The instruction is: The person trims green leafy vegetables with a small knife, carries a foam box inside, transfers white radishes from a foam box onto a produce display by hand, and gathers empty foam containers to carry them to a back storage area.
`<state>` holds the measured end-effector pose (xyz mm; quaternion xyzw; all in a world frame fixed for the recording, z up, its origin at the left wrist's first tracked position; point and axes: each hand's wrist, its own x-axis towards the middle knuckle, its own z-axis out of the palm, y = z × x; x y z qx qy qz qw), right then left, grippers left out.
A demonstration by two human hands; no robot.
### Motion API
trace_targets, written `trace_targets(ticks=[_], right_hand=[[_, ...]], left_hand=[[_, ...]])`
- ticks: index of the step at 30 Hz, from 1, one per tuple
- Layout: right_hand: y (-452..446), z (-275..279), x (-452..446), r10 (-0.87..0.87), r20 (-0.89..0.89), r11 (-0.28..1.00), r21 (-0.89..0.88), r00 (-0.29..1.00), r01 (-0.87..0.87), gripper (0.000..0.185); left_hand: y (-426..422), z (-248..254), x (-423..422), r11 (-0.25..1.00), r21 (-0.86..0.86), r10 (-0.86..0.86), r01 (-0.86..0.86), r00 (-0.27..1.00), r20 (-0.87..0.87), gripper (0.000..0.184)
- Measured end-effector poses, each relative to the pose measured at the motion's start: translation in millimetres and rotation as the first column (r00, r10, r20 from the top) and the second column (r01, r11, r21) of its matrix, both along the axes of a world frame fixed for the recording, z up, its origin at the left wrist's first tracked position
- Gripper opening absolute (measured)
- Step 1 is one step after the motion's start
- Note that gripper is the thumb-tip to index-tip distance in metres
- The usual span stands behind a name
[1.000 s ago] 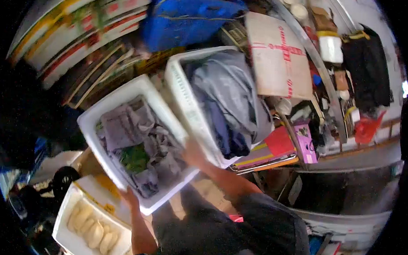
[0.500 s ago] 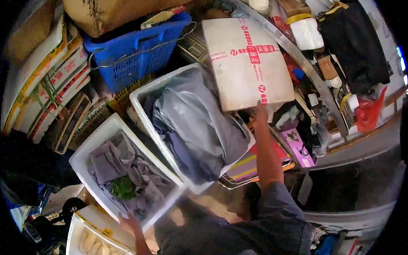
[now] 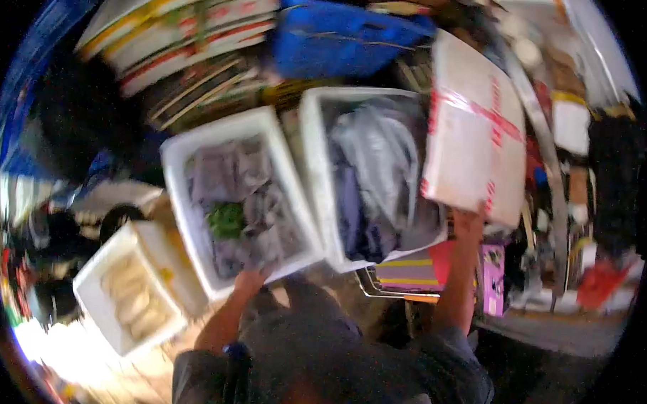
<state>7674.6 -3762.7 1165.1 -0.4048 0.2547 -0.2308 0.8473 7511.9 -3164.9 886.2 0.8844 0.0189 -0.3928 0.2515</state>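
My left hand [image 3: 249, 279] is at the near rim of a white foam box [image 3: 176, 190], its fingers closed on that edge. Inside the box lie crumpled greyish paper [image 3: 225, 173] and some green leaves [image 3: 225, 220]. My right hand [image 3: 470, 218] grips the lower edge of a white foam lid [image 3: 476, 129] with red printed tape, which stands tilted. Between my hands, a second white foam box [image 3: 315, 130] holds grey plastic [image 3: 378, 161] and dark blue plastic.
A smaller foam box [image 3: 97, 265] with pale, long vegetables stands at the lower left. Behind are a blue crate [image 3: 343, 42] and stacked foam boxes [image 3: 187, 33]. A metal rail [image 3: 552, 174] runs down the right, near a pink-purple box [image 3: 493, 279].
The view has turned, shifting most things rightward. My left hand has moved along the box's near rim. My right hand, earlier on the near box's rim, now holds the lid, which is more tilted.
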Motion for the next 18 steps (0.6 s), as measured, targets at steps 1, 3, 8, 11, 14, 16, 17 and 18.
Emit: trace_targets(ticks=[1,3,8,11,14,16,17,18], right_hand=[[22,17,-21,-0.027,-0.015,0.999,-0.026,1.0,0.026,0.065],[16,12,-67,-0.022,-0.044,1.0,-0.004,0.999,0.022,0.064],[22,-25,-169,0.346,-0.004,0.89,-0.316,0.938,-0.33,0.055],[77,-17,-223,0.445,0.023,0.896,-0.021,0.895,-0.444,0.049],[158,-9,-242,0.103,-0.395,0.843,-0.453,0.913,-0.291,0.037],[116,-54,-277,0.116,-0.612,0.42,-0.683,0.782,-0.597,0.03],[113,-65,-285,0.112,-0.667,0.297,-0.685,0.737,-0.665,0.028],[134,-67,-285,0.181,-0.646,0.454,-0.614,0.742,-0.646,0.029]], left_hand=[[0,39,1,0.992,-0.119,0.053,-0.045,0.997,0.061,0.042],[5,-18,-28,0.987,-0.146,-0.014,0.068,0.939,0.343,0.04],[10,35,-30,0.987,-0.006,0.15,-0.16,0.906,0.396,0.04],[25,28,-49,0.983,-0.068,0.172,-0.171,0.985,0.014,0.043],[37,3,-62,0.978,-0.169,0.148,-0.124,0.98,0.135,0.038],[49,21,-62,0.982,-0.187,0.065,0.007,0.924,0.377,0.038],[56,31,-60,0.981,-0.179,0.025,0.074,0.87,0.493,0.039],[62,35,-58,0.939,-0.332,0.225,-0.093,0.896,0.384,0.038]])
